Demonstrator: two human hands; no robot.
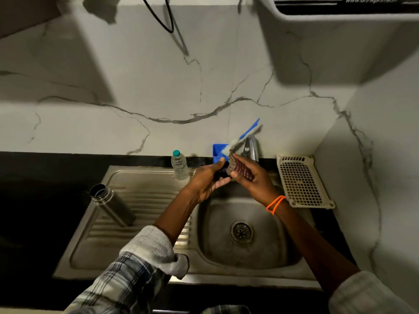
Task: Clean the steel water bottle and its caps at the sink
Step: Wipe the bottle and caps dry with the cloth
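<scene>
At frame centre, the left hand [209, 177] is gripping a small dark cap [221, 172] while the right hand [251, 177], closed on a reddish checked scrub pad [240, 169], is pressing in from its right.

Taking the sink [249, 257] as the landmark, there is one steel bottle [112, 205] standing open on its drainboard to the left of the basin. One clear plastic bottle [180, 165] stands at the back edge of the sink. One tap [251, 148] rises behind the basin, with one blue holder [218, 152] and one blue-handled brush [243, 135] just left of it. One perforated tray [302, 181] lies to the right of the sink. Two hands work above the basin: the left hand [207, 181] grips one dark cap [221, 172], the right hand [254, 177] one scrubbing pad [240, 168].
</scene>
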